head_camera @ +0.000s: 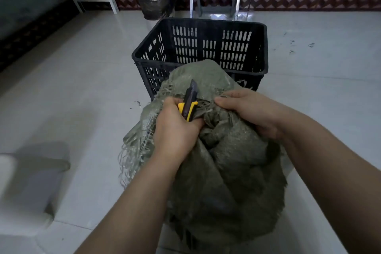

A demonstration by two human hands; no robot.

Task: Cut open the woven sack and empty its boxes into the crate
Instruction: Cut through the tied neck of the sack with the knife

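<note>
1. Gripping a yellow-and-black utility knife (188, 107), the left hand (175, 130) is curled round the handle with frayed sack edge bunched beneath. The knife's tip points to 12 o'clock.
2. The green woven sack (224, 171) sits on the floor between both forearms, its long axis running 6 to 12 o'clock. No boxes show.
3. The right hand (247, 111), at 3 o'clock from the knife, has its fingers curled into the gathered top.
4. The black slotted crate (210, 20) stands at 12 o'clock. The sack's top seems to overlap its near rim, so I'd guess emptying means tipping straight forward.
</note>
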